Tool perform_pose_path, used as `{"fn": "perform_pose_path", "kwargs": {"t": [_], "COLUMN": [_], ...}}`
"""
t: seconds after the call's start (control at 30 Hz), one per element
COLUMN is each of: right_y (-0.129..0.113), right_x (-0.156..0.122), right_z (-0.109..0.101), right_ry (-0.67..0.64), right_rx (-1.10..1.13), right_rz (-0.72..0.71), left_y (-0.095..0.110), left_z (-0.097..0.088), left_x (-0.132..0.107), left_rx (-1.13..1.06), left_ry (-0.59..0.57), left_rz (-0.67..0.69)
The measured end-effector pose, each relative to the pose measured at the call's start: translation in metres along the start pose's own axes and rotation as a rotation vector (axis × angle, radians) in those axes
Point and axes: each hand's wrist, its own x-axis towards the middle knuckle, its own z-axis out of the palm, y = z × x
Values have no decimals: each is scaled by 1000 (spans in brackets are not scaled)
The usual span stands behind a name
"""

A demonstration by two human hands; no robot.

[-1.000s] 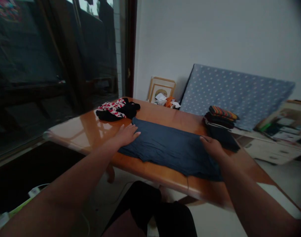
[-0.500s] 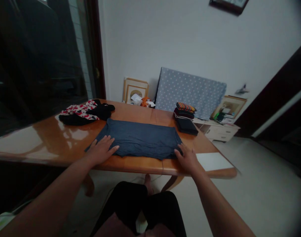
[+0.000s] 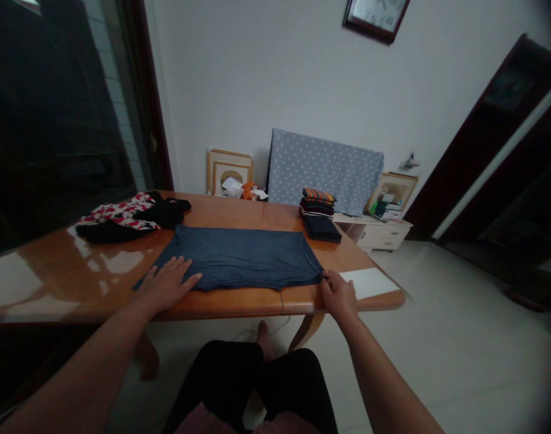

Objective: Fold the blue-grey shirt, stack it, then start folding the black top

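A dark blue garment, seemingly a shirt (image 3: 243, 256), lies spread flat and slightly wrinkled along the near side of the wooden table (image 3: 239, 302). My left hand (image 3: 164, 286) rests open on its left end, fingers spread over the cloth. At the right end, the fingers of my right hand (image 3: 339, 294) are pinched on the corner of the cloth. Beyond the right end stands a stack of folded clothes (image 3: 319, 217), dark ones below and a striped orange one on top.
Loose black and red-patterned clothes (image 3: 126, 217) are heaped at the table's left. A white sheet (image 3: 369, 283) lies at the right corner. Behind stand a panel under grey dotted cloth (image 3: 323, 169), picture frames (image 3: 230, 166) and a white cabinet (image 3: 379, 235).
My right hand has closed from lying flat to pinching the garment's right corner. My left hand stays on the cloth. The view has turned to the right.
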Motion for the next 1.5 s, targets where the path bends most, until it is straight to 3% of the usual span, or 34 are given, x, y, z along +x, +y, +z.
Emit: {"fn": "perform_pose_path", "kwargs": {"t": [0.1, 0.27, 0.53, 0.8, 1.27, 1.5], "right_y": [-17, -43, -43, -41, -25, -35], "right_x": [-6, -17, -21, -23, -21, -19], "right_z": [3, 5, 9, 20, 32, 11], "right_ry": [7, -154, -119, -118, -164, -149], "right_rx": [14, 28, 33, 50, 77, 297], "right_rz": [-138, -319, -281, -332, -343, -213], "left_y": [2, 5, 5, 5, 17, 19], "left_z": [-3, -6, -5, -2, -18, -24], "left_x": [-1, -3, -2, -2, -22, -23], "left_rx": [10, 21, 11, -10, -59, -55], "left_ry": [-4, 0, -9, 29, 52, 70], "left_rz": [-7, -16, -31, -27, -104, -90]}}
